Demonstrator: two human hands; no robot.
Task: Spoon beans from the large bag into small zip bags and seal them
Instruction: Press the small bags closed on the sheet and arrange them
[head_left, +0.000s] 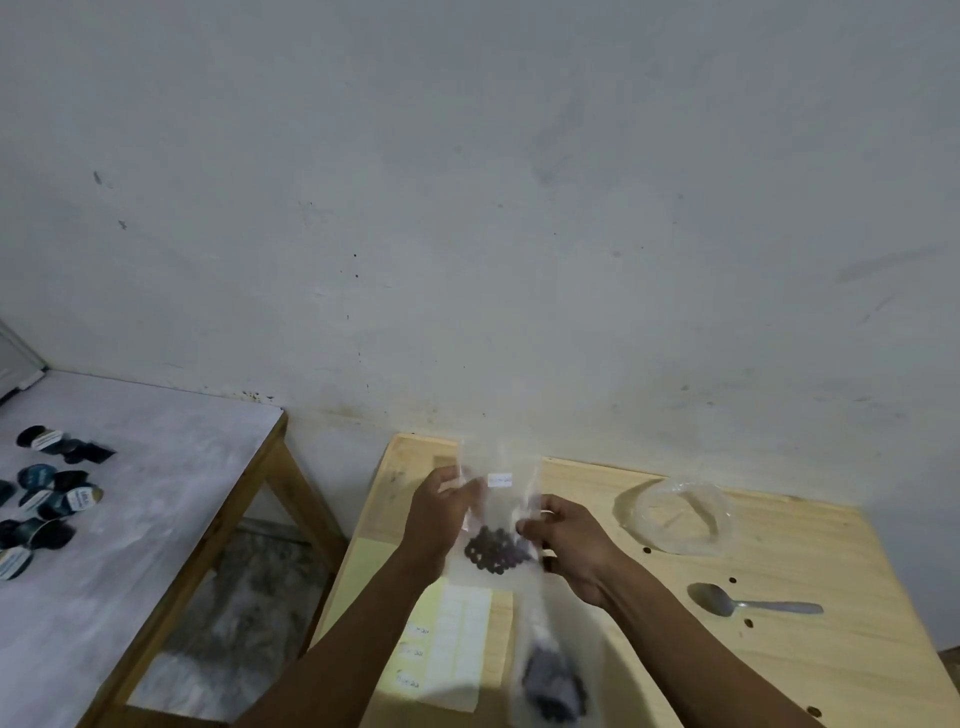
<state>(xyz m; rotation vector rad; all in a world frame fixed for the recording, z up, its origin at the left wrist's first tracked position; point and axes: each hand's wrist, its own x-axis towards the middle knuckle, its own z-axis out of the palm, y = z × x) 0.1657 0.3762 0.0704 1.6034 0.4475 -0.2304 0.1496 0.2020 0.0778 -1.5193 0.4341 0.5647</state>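
Note:
A small clear zip bag (500, 499) with a white label is held upright above the wooden table (779, 649). Dark beans (496, 552) fill its bottom. My left hand (441, 514) pinches the bag's left edge near the top. My right hand (563, 540) pinches its right edge a little lower. A second clear bag with dark beans (550, 680), blurred, lies on the table near the front edge under my right forearm. A metal spoon (748, 604) lies on the table to the right, bowl pointing left.
A crumpled clear plastic bag (680, 514) sits at the table's back right. Yellow sheets with label stickers (457, 644) lie under my arms. A few loose beans dot the tabletop. A white-topped side table (156, 499) at left carries several dark round packets (47, 493).

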